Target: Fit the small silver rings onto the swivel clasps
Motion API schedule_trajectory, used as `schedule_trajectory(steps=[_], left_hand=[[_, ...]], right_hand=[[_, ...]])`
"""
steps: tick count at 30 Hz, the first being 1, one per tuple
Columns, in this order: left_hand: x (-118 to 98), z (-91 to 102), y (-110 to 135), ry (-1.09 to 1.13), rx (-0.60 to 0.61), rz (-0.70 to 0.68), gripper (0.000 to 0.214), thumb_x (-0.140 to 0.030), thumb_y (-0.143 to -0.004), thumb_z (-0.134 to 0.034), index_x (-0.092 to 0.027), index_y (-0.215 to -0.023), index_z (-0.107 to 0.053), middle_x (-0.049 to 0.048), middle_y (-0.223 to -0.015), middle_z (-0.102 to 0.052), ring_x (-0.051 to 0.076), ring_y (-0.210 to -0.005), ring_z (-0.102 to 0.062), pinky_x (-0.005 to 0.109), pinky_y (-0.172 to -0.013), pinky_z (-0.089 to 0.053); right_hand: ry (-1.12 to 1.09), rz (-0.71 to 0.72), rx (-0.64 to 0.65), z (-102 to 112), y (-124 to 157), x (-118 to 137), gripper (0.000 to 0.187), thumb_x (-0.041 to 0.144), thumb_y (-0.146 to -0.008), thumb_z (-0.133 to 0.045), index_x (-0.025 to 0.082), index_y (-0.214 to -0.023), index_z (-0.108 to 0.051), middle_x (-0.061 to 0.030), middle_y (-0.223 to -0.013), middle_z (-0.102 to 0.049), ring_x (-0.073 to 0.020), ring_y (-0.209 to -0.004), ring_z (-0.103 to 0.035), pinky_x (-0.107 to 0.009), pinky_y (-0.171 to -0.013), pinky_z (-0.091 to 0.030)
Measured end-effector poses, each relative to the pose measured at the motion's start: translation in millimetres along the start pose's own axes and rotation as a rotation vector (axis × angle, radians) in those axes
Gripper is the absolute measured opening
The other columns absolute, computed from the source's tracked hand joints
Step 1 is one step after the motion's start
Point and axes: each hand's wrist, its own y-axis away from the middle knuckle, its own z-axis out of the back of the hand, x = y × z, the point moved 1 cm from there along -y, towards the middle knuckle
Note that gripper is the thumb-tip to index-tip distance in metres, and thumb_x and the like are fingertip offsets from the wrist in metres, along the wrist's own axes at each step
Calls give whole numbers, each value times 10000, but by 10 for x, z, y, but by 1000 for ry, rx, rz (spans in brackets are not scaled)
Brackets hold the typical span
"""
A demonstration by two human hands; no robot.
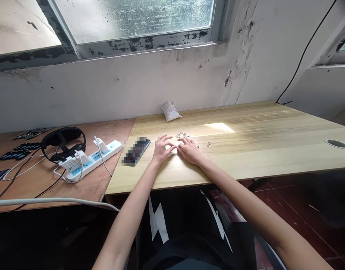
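Note:
My left hand (162, 148) and my right hand (188, 150) meet over the light wooden table (245, 153). Thumb and forefinger of each are pinched together at one spot, on something too small to make out. Just beyond the fingers lies a little pile of small metal rings or clips (183, 135). A single one of these small metal pieces (209, 144) sits apart to the right, and another (197, 146) is beside my right hand. One more small piece (171, 153) lies under my left fingers.
A phone (136, 151) with a blurred screen lies left of my hands. A small white packet (170, 111) rests near the wall. On the brown table to the left are a power strip (93, 161) with plugs and cables, and a black headset (62, 142).

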Motion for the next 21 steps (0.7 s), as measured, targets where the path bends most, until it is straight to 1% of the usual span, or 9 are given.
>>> schedule_trajectory(steps=[4, 6, 8, 11, 13, 15, 17, 19, 21], left_hand=[[-62, -6, 14, -180, 26, -74, 120, -253, -832, -678, -237, -713, -684, 2, -1316, -613, 270, -1361, -395, 560, -1145, -239], [-87, -20, 20, -241, 74, -142, 130, -225, -836, -660, -230, -707, -675, 9, -1348, -590, 264, -1378, -381, 562, -1181, -157], [-86, -33, 21, -256, 107, -169, 123, -222, -840, -647, -232, -721, -674, 9, -1374, -569, 259, -1387, -373, 554, -1195, -125], [-15, -22, 12, -206, 91, -71, 57, -267, -850, -636, -253, -852, -691, 13, -1391, -556, 265, -1363, -403, 553, -1161, -226], [67, 10, 9, -155, 62, 41, 134, -269, -865, -606, -265, -972, -688, 23, -1370, -574, 274, -1327, -442, 558, -1117, -299], [146, 58, 18, -110, 50, 125, 178, -247, -881, -562, -257, -999, -694, 38, -1333, -602, 284, -1297, -470, 568, -1101, -314], [197, 109, 37, -66, 88, 141, 172, -258, -874, -560, -244, -935, -720, 49, -1273, -639, 283, -1238, -523, 542, -1088, -344], [212, 152, 59, -25, 156, 108, 158, -298, -855, -590, -248, -865, -739, 36, -1178, -686, 255, -1142, -594, 474, -1058, -403], [199, 180, 75, 18, 221, 61, 153, -344, -835, -621, -261, -842, -749, 18, -1106, -710, 224, -1063, -636, 411, -1014, -451]], right_hand=[[-70, -74, 9, 43, 26, -50, 314, 294, -991, -393, 184, -867, -660, -110, -1304, -558, -247, -1195, -484, -432, -975, -373], [-103, -68, 16, 50, 36, -69, 319, 285, -988, -393, 189, -844, -660, -98, -1310, -554, -243, -1191, -486, -427, -960, -381], [-131, -55, 21, 39, 21, -97, 327, 289, -986, -395, 198, -832, -668, -87, -1308, -556, -240, -1190, -487, -425, -956, -382], [-139, -136, -8, 5, -51, -191, 325, 318, -982, -403, 204, -896, -695, -101, -1271, -578, -254, -1172, -501, -436, -944, -389], [-112, -209, -48, -3, -96, -295, 328, 324, -984, -394, 201, -1036, -693, -125, -1258, -583, -268, -1154, -516, -449, -939, -391], [-84, -246, -81, 18, -88, -428, 350, 307, -985, -377, 198, -1156, -663, -138, -1243, -590, -273, -1138, -531, -451, -938, -392], [-74, -268, -82, 63, -6, -581, 347, 285, -976, -381, 200, -1127, -681, -126, -1171, -625, -266, -1094, -557, -435, -922, -403], [-62, -287, -59, 121, 128, -729, 334, 275, -959, -400, 190, -1087, -697, -114, -1107, -644, -257, -1041, -582, -419, -904, -415], [-18, -297, -51, 177, 268, -832, 351, 315, -956, -408, 174, -1127, -680, -118, -1107, -637, -256, -1002, -595, -411, -877, -427]])
